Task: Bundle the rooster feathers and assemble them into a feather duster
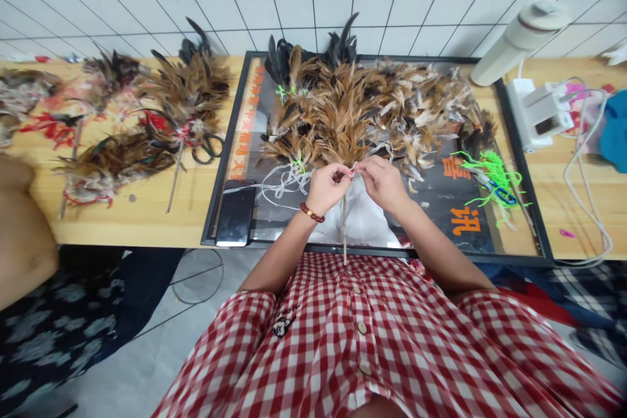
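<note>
My left hand (327, 185), with a beaded bracelet (312, 212) at its wrist, pinches at the base of a brown feather bunch (345, 114). Beside it, my right hand (385, 184) pinches at the same spot, fingertips almost touching. A thin string (353, 170), whitish with some red, shows between the fingers; its exact path is hidden. Below my hands a thin wooden stick (345, 228) points toward my body. Loose white strings (281, 186) lie left of my left hand. Brown and pale feathers (416, 108) spread behind and to the right.
A black-framed board (470, 189) lies on the wooden table (196, 222). It bears a phone (235, 212), bright green ties (494, 176) and blue-handled scissors (499, 193). A white bottle (519, 42) and a power strip (529, 111) stand right. More feather bunches (191, 91) and another person's arm (24, 228) are left.
</note>
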A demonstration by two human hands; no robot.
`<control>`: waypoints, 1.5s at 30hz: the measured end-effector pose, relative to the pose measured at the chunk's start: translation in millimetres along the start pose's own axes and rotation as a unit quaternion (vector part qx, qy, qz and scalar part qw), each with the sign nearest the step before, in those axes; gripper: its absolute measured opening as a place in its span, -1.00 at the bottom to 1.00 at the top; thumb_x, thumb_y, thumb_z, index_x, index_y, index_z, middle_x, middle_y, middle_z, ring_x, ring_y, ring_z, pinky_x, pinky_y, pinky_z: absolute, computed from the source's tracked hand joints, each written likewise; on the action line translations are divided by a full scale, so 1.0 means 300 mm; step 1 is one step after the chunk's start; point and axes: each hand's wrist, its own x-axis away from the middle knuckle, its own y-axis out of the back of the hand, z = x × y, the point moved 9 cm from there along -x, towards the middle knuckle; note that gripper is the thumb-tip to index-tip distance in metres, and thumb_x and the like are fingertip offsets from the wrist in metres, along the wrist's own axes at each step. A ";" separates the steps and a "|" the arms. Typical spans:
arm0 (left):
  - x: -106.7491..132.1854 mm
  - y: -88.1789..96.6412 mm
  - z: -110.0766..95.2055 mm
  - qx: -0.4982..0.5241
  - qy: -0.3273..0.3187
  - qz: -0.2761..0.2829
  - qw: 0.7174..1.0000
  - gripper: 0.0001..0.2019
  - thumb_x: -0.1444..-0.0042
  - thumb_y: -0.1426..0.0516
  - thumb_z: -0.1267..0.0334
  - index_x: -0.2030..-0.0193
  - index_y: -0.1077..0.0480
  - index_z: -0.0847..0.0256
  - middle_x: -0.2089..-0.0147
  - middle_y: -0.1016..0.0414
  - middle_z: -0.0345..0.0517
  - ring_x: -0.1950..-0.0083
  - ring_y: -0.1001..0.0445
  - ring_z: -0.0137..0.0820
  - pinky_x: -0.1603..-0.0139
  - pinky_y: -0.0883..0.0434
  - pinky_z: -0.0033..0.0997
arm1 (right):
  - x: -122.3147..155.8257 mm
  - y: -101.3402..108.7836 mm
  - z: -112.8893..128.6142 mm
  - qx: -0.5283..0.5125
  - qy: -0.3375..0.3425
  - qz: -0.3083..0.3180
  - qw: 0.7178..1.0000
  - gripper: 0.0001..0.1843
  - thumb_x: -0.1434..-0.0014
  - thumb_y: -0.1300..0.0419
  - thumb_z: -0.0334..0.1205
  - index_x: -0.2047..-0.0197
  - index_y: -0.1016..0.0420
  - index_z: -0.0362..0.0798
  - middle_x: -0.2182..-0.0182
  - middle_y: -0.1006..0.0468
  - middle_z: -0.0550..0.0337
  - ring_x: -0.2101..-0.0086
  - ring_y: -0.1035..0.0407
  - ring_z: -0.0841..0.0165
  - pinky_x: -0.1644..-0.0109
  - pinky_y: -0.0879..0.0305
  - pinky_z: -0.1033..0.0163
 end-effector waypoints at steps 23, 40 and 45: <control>-0.003 -0.007 0.024 -0.006 0.093 0.092 0.991 -0.90 0.00 -0.25 0.38 0.50 -0.45 0.25 0.57 -0.38 -0.27 0.53 -0.24 -0.56 0.47 -0.17 -0.52 | 0.041 -0.029 0.133 0.112 0.164 0.084 0.977 -0.73 -0.37 -0.01 -0.47 0.10 -0.50 -0.05 -0.24 -0.55 -0.06 0.04 -0.50 0.20 -0.01 -0.40 0.08; 0.079 0.034 -0.086 -0.137 -0.296 -0.098 0.940 -0.90 -0.26 -0.20 0.36 0.25 -0.56 0.20 0.21 -0.70 -0.05 0.23 -0.63 -0.45 0.27 -0.50 -0.50 | 0.054 -0.128 -0.078 -0.366 -0.259 -0.002 0.894 -0.74 -0.28 -0.20 0.00 0.26 -0.52 -0.02 0.47 -0.58 0.25 0.49 -0.44 0.42 0.32 -0.42 0.28; 0.054 0.027 -0.039 -0.070 -0.242 -0.078 0.965 -0.88 -0.25 -0.20 0.29 0.24 -0.59 0.21 0.26 -0.71 -0.05 0.32 -0.62 -0.46 0.32 -0.49 -0.51 | 0.073 -0.137 -0.092 -0.390 -0.290 -0.041 0.873 -0.70 -0.25 -0.26 0.06 0.29 -0.54 -0.02 0.47 -0.58 0.27 0.49 -0.44 0.46 0.32 -0.42 0.30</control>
